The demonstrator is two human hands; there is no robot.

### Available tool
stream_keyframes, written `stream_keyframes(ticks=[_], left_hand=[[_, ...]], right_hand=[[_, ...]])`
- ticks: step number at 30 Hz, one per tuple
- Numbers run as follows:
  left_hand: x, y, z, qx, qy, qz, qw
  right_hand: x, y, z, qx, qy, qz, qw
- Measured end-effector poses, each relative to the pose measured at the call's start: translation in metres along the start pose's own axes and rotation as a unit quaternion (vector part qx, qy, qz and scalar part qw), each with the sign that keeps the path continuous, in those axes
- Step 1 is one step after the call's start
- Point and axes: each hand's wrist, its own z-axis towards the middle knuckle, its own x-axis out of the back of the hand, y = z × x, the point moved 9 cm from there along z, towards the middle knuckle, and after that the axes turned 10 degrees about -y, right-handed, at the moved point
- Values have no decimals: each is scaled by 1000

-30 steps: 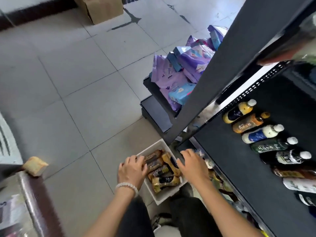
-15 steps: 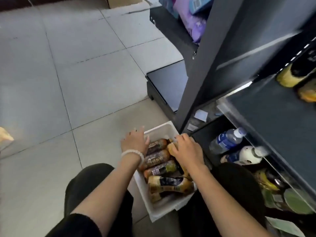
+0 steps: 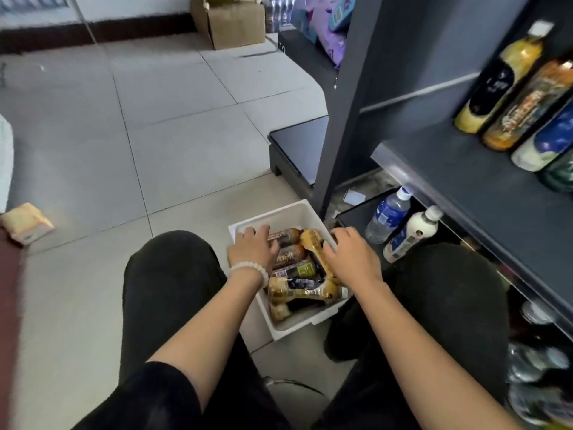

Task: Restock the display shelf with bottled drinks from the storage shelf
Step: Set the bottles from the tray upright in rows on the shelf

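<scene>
Head view: you've dropped into a lower crouch, so the white bin (image 3: 245, 226) of bottled drinks (image 3: 305, 290) now sits between your knees beside the dark shelf (image 3: 465, 169). Left hand (image 3: 252, 251) rests fingers-spread on a brown bottle (image 3: 283, 237); right hand (image 3: 352, 257) looks curled over the yellow bottle (image 3: 311, 238), though I can't confirm the grip, and nothing is lifted yet.

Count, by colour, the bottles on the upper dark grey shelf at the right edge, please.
Yellow plastic bottle with dark label: 1
Orange plastic bottle with patterned label: 1
White plastic bottle with blue label: 1
Dark green bottle, cut off by the picture's edge: 1
Total: 4
</scene>
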Motion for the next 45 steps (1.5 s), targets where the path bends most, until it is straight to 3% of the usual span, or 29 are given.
stream_keyframes(ticks=[5, 17, 24, 29, 35, 45], left_hand=[[-13, 4, -12, -6, -4, 23, 1000], [-106, -7, 34, -30, -124, 50, 991], [-162, 10, 97, -106, -179, 77, 975], [-219, 16, 118, -194, -252, 98, 943], [-245, 7, 126, -192, -264, 107, 939], [-233, -5, 130, -180, -236, 70, 952]], right_hand=[[2, 19, -1, -27, 1, 9, 1000], [-71, 68, 67, -128, -124, 45, 983], [-136, 99, 114, -160, -189, 106, 963], [-191, 123, 145, -187, -216, 120, 951], [-210, 137, 154, -221, -150, 60, 962], [-219, 139, 154, -230, -143, 171, 947]])
